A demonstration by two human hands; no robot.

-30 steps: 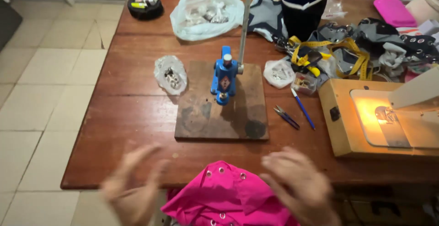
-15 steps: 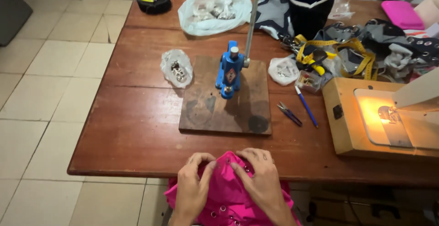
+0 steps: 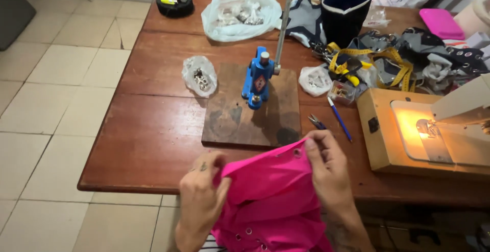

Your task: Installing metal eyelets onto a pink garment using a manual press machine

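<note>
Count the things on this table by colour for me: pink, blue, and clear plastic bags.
Pink: 2, the pink fabric and a pink pouch.
Blue: 2, the blue press and a blue pen.
Clear bags: 3, at.
Total: 7.

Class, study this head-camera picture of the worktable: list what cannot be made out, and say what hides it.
- Lower part of the pink fabric: cut off by the bottom edge.
- Left hand fingertips: tucked behind the fabric.
- Contents of the small clear bag: too small to identify.
- Inside of the dark blue container: in shadow.
- Sewing machine: cut off by the right edge.
- Right hand: wrist leaves the frame.
</note>
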